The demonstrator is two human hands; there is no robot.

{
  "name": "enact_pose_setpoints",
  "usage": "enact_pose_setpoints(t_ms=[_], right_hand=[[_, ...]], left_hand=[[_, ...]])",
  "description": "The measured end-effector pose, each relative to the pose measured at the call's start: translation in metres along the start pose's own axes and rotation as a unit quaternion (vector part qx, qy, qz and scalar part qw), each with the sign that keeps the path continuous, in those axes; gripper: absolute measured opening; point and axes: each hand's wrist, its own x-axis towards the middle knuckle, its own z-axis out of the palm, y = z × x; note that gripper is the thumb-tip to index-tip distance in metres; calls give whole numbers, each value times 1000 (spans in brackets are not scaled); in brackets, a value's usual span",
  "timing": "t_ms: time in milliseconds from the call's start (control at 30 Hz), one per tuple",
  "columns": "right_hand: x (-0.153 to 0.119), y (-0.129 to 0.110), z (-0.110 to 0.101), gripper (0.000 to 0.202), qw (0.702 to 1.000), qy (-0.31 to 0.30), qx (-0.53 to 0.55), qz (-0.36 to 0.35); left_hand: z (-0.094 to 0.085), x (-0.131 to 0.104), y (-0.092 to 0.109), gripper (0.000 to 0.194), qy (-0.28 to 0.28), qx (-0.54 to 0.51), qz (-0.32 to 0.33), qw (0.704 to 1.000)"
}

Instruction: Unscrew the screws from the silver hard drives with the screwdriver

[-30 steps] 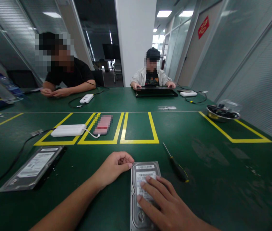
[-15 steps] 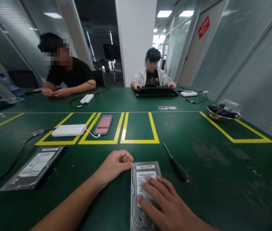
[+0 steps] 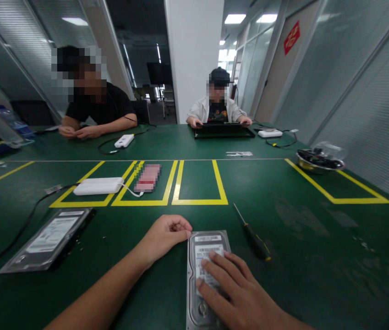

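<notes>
Fingers of the right hand [image 3: 237, 284] lie extended and lightly spread over a silver, rectangular metal hard drive [image 3: 208, 250] with a white printed label. The drive lies flat on the dark green counter [image 3: 318, 293], its long axis running from the near edge of view straight away, its near end partly out of view. It sits beneath those fingertips, with the right palm over its near right side; the thumb is hidden.

The left hand [image 3: 165, 238] meets the drive only at the far left corner, so the right hand covers far more of it. Its fingers are curled narrow, thumb and forefinger tips together at that corner; whether they pinch anything small, I cannot tell.

Off to the left, a second silver hard drive [image 3: 48, 238] lies slanted, small metal bits [image 3: 80, 249] beside it. Right of the first drive's far end, a black-and-yellow-handled screwdriver [image 3: 258, 245] points away. Beyond are a white oblong power bank [image 3: 98, 186] and, far right, a round metal bowl [image 3: 320, 168] of dark items.
</notes>
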Motion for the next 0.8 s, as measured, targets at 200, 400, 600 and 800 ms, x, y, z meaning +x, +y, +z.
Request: enact_pose_setpoints(t_ms=[200, 400, 600, 800], right_hand=[[-1, 0, 0, 39, 1000, 8, -8, 0], [-1, 0, 0, 37, 1000, 8, -9, -1], [0, 1, 1, 38, 1000, 11, -14, 1], [2, 0, -2, 36, 1000, 16, -11, 1]], left_hand=[[0, 0, -2, 19, 0, 6, 6, 1000], [0, 0, -4, 17, -2, 3, 14, 1000], [1, 0, -4, 17, -2, 11, 12, 1000], [1, -1, -3, 15, 6, 15, 18, 1000]])
